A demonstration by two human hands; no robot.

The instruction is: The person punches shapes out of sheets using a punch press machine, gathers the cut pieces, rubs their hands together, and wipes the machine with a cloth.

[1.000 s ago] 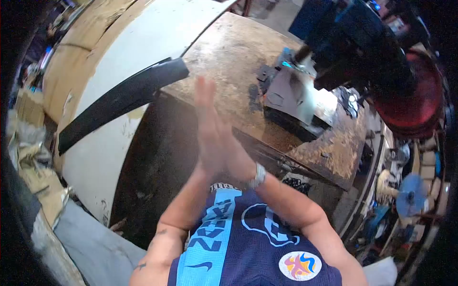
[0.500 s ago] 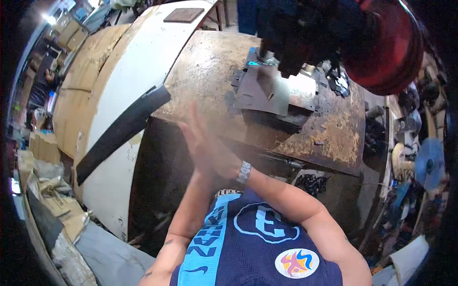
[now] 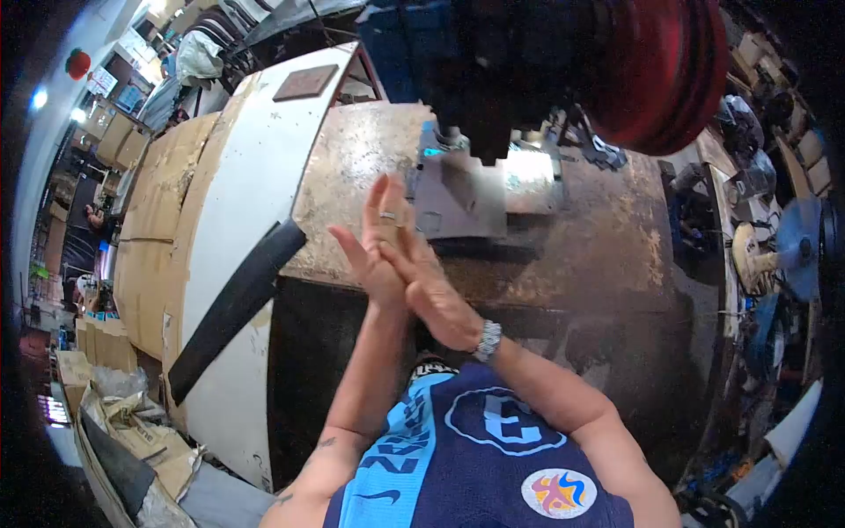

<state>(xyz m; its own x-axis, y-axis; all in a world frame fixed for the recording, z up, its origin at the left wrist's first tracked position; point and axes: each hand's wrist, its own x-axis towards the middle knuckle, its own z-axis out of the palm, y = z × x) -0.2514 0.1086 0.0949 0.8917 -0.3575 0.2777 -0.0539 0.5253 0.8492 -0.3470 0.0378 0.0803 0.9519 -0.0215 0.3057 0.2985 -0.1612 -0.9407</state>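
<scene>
My left hand point(image 3: 378, 264) is raised in front of my chest with its fingers stretched upward and the thumb apart; a ring shows on one finger. Against its palm lies my right hand point(image 3: 444, 308), fingers laid out across it, with a metal wristwatch point(image 3: 488, 341) on the wrist. I see nothing held between them. Just beyond my fingers, a flat grey-brown sheet point(image 3: 458, 207) rests under the dark head of a machine point(image 3: 519, 70) that has a red wheel point(image 3: 656, 79).
The machine stands over a worn wooden table point(image 3: 616, 255). To the left, a long black strip point(image 3: 238, 304) lies across a white board point(image 3: 233, 185), with a brown square plate point(image 3: 305, 83) at its far end. A blue fan point(image 3: 797, 249) is on the right; cardboard point(image 3: 150, 238) lies far left.
My palms were pressed together and blurred; my right hand has slid lower, its fingers now across my left palm. The camera view has shifted, showing more of the room behind.
</scene>
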